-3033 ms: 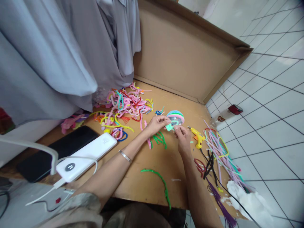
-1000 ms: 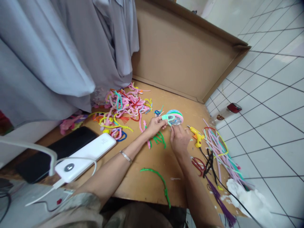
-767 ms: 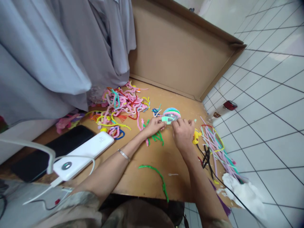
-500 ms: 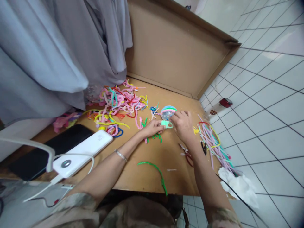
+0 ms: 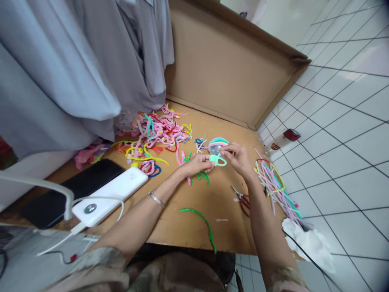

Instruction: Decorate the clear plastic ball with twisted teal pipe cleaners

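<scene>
Between the thumb and fingers of my left hand (image 5: 199,164) is a mint-green pipe cleaner (image 5: 221,162), bunched into a wide wrap at one end with an open loop to its right. My right hand (image 5: 238,158) is closed in a pinch at the strand's upper part, just above the loop. Right behind the fingers sits a clear rounded object with coloured bands (image 5: 218,142); its lower part is partly hidden. Short green and pink pipe cleaner pieces (image 5: 203,176) lie under and beside my left hand.
Red-handled scissors (image 5: 244,202) lie by my right forearm, and a curved green pipe cleaner (image 5: 206,222) near the front edge. A pink tangle (image 5: 161,129) fills the back left. White power bank (image 5: 111,196), dark phone (image 5: 100,178), pastel stems (image 5: 275,186) and white tissue (image 5: 308,243) flank my arms.
My right hand has shifted and turned, showing its pinched fingers and more of the mint-green loop. The whole view has slid slightly. My left hand keeps its hold.
</scene>
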`<state>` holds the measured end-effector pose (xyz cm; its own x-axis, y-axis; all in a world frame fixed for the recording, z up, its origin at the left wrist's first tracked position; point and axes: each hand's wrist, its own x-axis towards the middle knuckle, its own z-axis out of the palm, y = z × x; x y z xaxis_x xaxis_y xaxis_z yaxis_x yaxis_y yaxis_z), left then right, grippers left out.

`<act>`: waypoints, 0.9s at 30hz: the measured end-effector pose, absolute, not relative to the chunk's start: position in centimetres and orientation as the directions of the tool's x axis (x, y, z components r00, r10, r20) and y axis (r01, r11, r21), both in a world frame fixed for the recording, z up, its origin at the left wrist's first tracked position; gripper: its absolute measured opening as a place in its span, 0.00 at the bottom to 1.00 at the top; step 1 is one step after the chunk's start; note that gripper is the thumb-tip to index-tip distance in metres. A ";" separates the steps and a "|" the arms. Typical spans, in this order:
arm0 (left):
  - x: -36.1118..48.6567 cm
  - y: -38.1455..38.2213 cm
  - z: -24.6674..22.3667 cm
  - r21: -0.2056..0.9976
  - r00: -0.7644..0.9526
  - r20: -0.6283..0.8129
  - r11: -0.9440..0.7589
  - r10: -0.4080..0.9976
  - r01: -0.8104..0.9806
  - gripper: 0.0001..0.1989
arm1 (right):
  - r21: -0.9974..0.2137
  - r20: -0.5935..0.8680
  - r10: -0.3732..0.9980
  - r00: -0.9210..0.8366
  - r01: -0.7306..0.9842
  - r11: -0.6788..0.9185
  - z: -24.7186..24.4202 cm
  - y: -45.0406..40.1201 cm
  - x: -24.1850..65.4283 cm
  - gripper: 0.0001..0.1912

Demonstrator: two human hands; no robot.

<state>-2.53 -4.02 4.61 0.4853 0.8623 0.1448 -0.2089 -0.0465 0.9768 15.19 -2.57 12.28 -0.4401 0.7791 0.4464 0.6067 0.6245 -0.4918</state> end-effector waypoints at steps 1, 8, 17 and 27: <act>-2.6 -4.0 4.6 0.975 0.483 0.149 -0.046 0.863 -0.218 0.15 | -0.546 0.451 0.789 -0.417 0.569 0.614 12.0 -2.4 15.2 0.10; -2.5 -3.6 4.1 0.953 0.446 0.182 -0.046 0.876 -0.299 0.17 | -0.835 0.398 0.890 -0.222 0.315 0.452 10.0 -1.9 14.5 0.08; -2.6 -3.2 3.6 0.910 0.357 0.164 -0.001 0.920 -0.415 0.18 | -0.929 0.342 0.938 -0.049 0.135 0.346 6.8 -1.7 12.5 0.08; -2.6 -2.8 3.5 0.877 0.212 0.183 -0.062 0.960 -0.476 0.19 | -0.913 0.353 0.934 -0.056 0.196 0.357 5.5 -3.5 10.9 0.11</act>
<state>-2.65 -2.77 3.54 0.2122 0.9599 0.1831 -0.4763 -0.0620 0.8771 10.86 -3.52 5.48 -0.0561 0.9339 0.3532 0.1957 0.3572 -0.9133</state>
